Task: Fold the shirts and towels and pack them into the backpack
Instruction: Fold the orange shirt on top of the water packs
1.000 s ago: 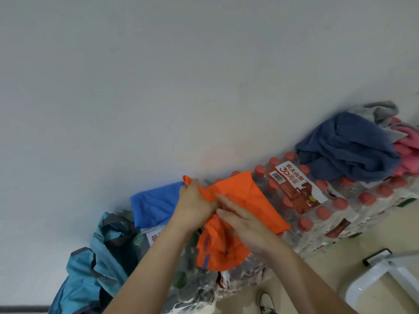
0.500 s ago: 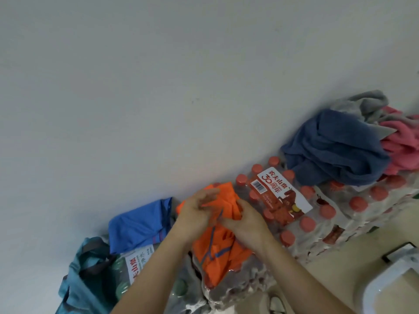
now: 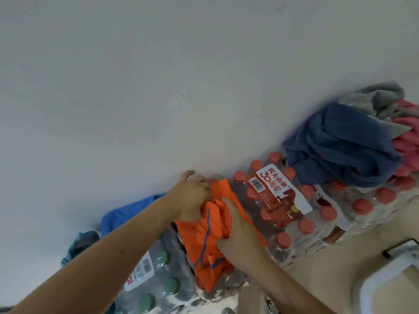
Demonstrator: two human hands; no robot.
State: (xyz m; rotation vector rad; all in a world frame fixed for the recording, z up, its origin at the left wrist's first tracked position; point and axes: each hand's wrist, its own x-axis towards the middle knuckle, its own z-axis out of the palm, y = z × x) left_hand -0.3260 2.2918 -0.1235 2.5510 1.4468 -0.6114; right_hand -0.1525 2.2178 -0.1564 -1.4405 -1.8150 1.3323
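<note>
An orange shirt (image 3: 204,243) with thin blue seams lies bunched on top of shrink-wrapped packs of water bottles. My left hand (image 3: 192,200) grips its upper edge near the wall. My right hand (image 3: 235,232) presses and holds its right side. A folded blue shirt (image 3: 122,216) lies to the left against the wall, partly hidden by my left forearm. Below it a corner of the teal backpack (image 3: 79,243) shows. At the far right sits a heap with a dark blue towel (image 3: 340,146), a grey towel (image 3: 376,96) and a pink towel (image 3: 408,141).
Red-capped bottle packs (image 3: 301,209) run along the white wall (image 3: 158,87); a green-capped pack (image 3: 158,279) lies lower left. A white stool (image 3: 390,275) stands on the beige floor at lower right.
The orange shirt has gone from spread out to bunched and folded narrower under both hands. The view has shifted, and the backpack has slid mostly out of the frame.
</note>
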